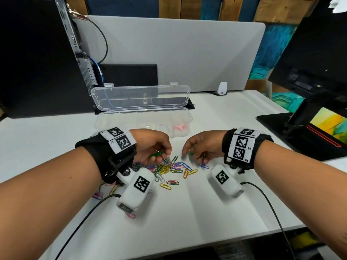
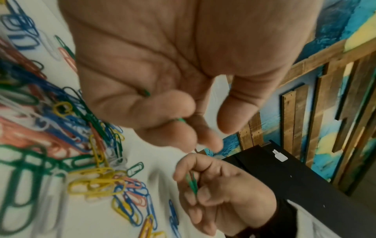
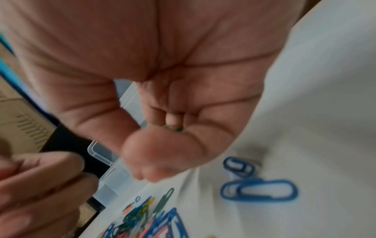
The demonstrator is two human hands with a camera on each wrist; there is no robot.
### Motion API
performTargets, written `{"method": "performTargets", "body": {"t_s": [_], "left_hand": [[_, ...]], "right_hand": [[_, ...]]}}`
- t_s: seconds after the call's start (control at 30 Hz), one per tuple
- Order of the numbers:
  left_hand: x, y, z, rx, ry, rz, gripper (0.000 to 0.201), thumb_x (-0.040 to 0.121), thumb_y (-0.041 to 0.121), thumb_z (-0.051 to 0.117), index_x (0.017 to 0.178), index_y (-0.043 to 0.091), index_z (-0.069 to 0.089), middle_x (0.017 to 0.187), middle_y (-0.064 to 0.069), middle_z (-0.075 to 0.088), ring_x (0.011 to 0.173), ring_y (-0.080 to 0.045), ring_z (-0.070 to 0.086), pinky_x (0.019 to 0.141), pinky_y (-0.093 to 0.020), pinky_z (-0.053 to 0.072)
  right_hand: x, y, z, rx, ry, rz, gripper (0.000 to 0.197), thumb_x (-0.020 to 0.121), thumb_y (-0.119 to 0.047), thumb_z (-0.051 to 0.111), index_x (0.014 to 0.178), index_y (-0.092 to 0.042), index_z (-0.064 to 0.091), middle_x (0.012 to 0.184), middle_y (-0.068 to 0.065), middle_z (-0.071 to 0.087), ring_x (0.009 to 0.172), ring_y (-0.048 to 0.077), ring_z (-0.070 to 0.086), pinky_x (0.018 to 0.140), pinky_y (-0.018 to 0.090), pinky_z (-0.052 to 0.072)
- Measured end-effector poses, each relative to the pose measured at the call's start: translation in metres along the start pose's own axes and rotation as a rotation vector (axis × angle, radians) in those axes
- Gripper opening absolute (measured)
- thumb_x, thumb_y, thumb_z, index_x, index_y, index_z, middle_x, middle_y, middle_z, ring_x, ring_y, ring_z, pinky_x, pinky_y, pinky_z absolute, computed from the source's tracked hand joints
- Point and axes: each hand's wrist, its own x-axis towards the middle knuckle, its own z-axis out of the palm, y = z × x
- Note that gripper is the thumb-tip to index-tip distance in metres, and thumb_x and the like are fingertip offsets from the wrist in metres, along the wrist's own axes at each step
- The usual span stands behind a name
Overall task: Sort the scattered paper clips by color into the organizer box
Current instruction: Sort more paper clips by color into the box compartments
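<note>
left hand (image 1: 150, 147): your curled fingers hide most of its green clip (image 1: 157, 154)
pile (image 1: 167, 168): left edge hidden under wrist camera (image 1: 136, 188)
right wrist view: blurred

White desk (image 1: 187, 212), grey divider (image 1: 187, 53), wood-plank wall (image 1: 281, 10).

Both forearms reach forward; left hand (image 1: 152, 145) and right hand (image 1: 202, 145) curled, fingertips in pinch grip.

The left hand (image 2: 162, 77) curls its fingers round a green clip (image 2: 180, 120). Below it, the right hand (image 2: 221, 193) pinches another green clip (image 2: 192, 185). Mixed-colour paper clips (image 2: 81, 161) litter the white bench (image 2: 156, 186).
</note>
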Motion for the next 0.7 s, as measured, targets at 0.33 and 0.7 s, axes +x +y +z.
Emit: {"method": "performTargets", "body": {"t_s": [0.33,0.7], "left_hand": [[-0.008,-0.014,0.016,0.737,0.039,0.183,0.011,0.076,0.025,0.066,0.084,0.03,0.071,0.047,0.017,0.053,0.055,-0.008,0.049,0.062,-0.022,0.043],[-0.002,-0.01,0.036,1.174,0.075,0.26,0.021,0.083,0.028,0.066,0.104,0.027,0.067,0.068,0.015,0.043,0.065,-0.003,0.045,0.053,-0.012,0.029]], "right_hand": [[0.001,-0.016,0.007,-0.203,0.111,0.005,0.031,0.086,-0.01,0.06,0.059,-0.016,0.044,0.049,-0.002,0.045,0.043,0.013,0.04,0.04,0.016,0.029],[0.015,-0.027,0.035,-0.916,0.25,-0.115,0.014,0.084,-0.025,0.064,0.097,-0.023,0.062,0.068,-0.012,0.041,0.072,0.012,0.045,0.053,0.019,0.032]]}}
